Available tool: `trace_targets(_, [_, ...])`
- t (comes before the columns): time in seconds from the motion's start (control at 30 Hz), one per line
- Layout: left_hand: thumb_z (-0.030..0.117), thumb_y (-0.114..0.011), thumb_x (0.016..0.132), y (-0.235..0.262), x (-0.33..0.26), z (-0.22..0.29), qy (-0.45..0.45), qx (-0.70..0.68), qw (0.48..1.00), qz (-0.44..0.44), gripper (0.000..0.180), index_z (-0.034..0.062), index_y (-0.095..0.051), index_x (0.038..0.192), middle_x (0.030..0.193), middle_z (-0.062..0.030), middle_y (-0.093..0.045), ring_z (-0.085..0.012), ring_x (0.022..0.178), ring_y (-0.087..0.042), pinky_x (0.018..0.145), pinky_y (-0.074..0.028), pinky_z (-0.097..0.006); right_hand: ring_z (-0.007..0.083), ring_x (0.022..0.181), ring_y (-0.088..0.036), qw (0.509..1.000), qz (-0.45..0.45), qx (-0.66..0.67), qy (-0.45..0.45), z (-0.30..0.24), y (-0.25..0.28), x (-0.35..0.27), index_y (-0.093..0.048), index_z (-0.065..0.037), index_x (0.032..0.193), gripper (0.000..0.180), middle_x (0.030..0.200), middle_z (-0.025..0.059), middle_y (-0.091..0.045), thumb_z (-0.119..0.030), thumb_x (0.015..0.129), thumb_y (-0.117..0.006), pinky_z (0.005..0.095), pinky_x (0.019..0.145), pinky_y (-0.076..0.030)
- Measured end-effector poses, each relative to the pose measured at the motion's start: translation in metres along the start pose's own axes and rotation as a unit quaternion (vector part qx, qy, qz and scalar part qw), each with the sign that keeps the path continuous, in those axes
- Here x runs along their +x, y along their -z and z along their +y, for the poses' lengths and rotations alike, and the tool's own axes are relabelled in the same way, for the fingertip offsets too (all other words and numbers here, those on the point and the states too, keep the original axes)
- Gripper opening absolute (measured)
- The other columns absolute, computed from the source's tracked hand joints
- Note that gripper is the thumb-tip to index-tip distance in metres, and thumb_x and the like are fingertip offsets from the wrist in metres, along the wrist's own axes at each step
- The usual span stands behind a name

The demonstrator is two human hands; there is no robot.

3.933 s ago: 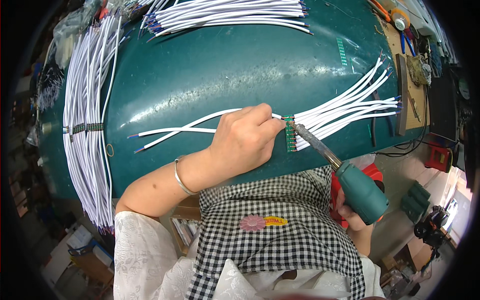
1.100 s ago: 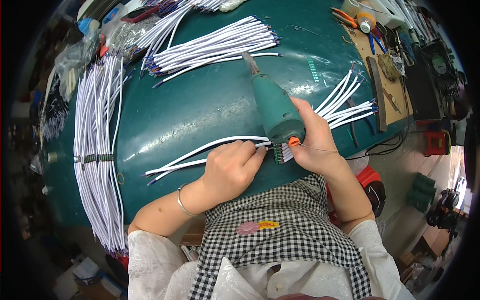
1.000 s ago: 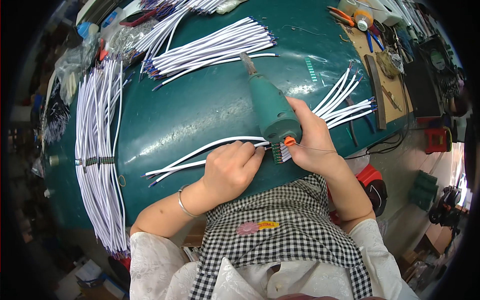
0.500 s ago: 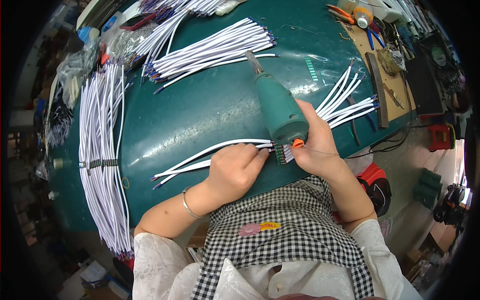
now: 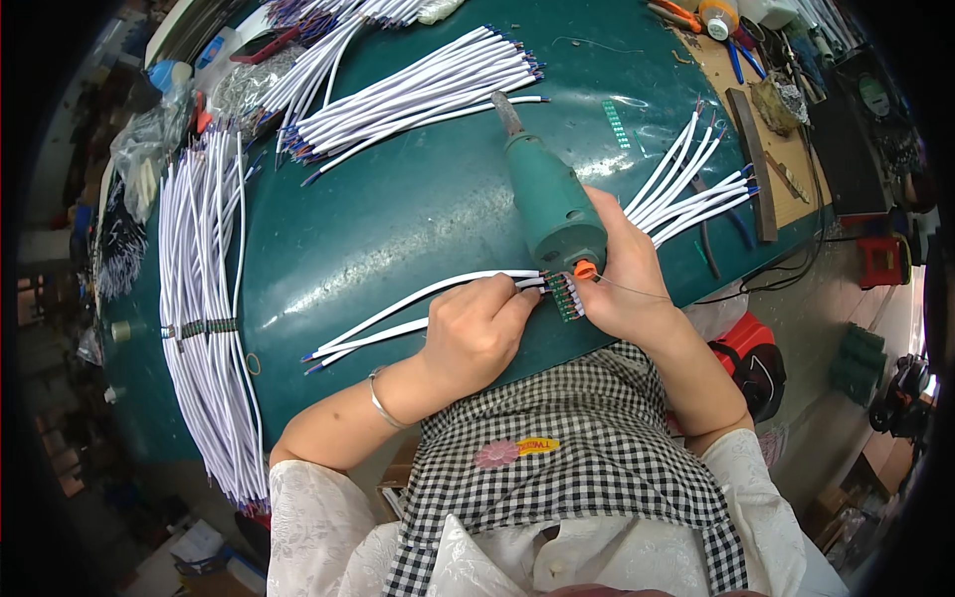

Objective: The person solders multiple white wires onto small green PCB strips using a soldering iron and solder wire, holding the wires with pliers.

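My left hand (image 5: 479,326) is closed in a pinch on white cables (image 5: 423,296), whose thin cores meet the left side of a small green circuit board (image 5: 565,297). In my right hand (image 5: 633,274) is a green soldering gun (image 5: 553,199). Its grey metal tip (image 5: 506,111) points away from me, and an orange piece (image 5: 585,269) sits at its near end. Thin wire (image 5: 637,291) runs from there to the right. My right thumb lies close to the board, where short white leads show; more white cables (image 5: 676,189) fan out beyond this hand.
A tied bundle of white cables (image 5: 204,318) lies at the left, and a loose pile (image 5: 418,95) at the back. Strips of small green boards (image 5: 616,124) rest at the back right. A wooden board with a metal bar (image 5: 751,164), pliers (image 5: 738,62) and black cords (image 5: 796,279) is at the right.
The circuit board has turned slightly and shows more of its face beside my right thumb. The soldering gun has shifted a little to the left. Both hands keep their grips.
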State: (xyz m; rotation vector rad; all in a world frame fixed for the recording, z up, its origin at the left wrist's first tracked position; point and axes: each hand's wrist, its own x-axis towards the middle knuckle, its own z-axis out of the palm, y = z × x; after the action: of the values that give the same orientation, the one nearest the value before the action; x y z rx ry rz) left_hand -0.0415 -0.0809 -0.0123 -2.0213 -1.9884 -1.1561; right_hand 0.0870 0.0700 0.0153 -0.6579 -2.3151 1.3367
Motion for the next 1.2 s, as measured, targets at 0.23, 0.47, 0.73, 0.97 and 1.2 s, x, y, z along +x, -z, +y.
trace_targets(0.23, [0.001,-0.077,0.072,-0.004,0.004,0.001,0.040,-0.043,0.998,0.000,0.016,0.0016,-0.070,0.087,0.069,-0.0069,-0.054,-0.0222,0.054,-0.058,0.047,-0.048,-0.035,0.0428,0.112,-0.063,1.000,0.016,0.021,0.006,0.001,-0.002,0.000,-0.046,-0.004,0.136,0.065,0.122,0.0224,-0.063,-0.002,0.076,-0.071,0.0438,0.091,-0.052])
trace_targets(0.47, [0.002,-0.077,0.072,-0.003,0.006,0.001,0.048,-0.031,0.998,-0.030,0.017,0.0012,-0.070,0.087,0.071,-0.0071,-0.057,-0.0222,0.054,-0.060,0.047,-0.049,-0.034,0.0424,0.112,-0.063,0.999,0.032,0.034,0.001,0.005,-0.006,0.000,-0.046,-0.004,0.135,0.064,0.121,0.0223,-0.064,-0.007,0.077,-0.072,0.0432,0.092,-0.052])
trace_targets(0.73, [0.002,-0.076,0.071,-0.003,0.007,-0.003,0.022,-0.021,0.999,-0.017,0.019,0.0012,-0.071,0.089,0.072,-0.0071,-0.057,-0.0219,0.054,-0.060,0.047,-0.049,-0.034,0.0421,0.111,-0.063,0.998,0.042,0.050,0.016,0.015,-0.008,-0.002,-0.046,-0.003,0.135,0.065,0.121,0.0225,-0.063,-0.009,0.076,-0.073,0.0426,0.092,-0.052])
trace_targets(0.97, [0.002,-0.075,0.071,-0.001,0.007,-0.003,0.040,-0.030,0.998,-0.034,0.020,0.0016,-0.071,0.090,0.072,-0.0070,-0.056,-0.0225,0.055,-0.060,0.048,-0.050,-0.034,0.0393,0.108,-0.065,0.997,0.054,0.043,0.039,0.019,-0.009,-0.004,-0.046,-0.002,0.136,0.068,0.118,0.0208,-0.065,-0.004,0.074,-0.073,0.0401,0.090,-0.053])
trace_targets(1.2, [0.002,-0.075,0.072,-0.006,0.006,-0.005,0.031,-0.060,0.997,-0.024,0.020,0.0009,-0.070,0.091,0.075,-0.0075,-0.057,-0.0228,0.058,-0.061,0.050,-0.050,-0.035,0.0268,0.099,-0.069,0.986,0.026,0.158,-0.041,0.039,-0.011,-0.013,-0.047,-0.001,0.134,0.066,0.107,0.0156,-0.067,0.005,0.074,-0.073,0.0343,0.087,-0.052])
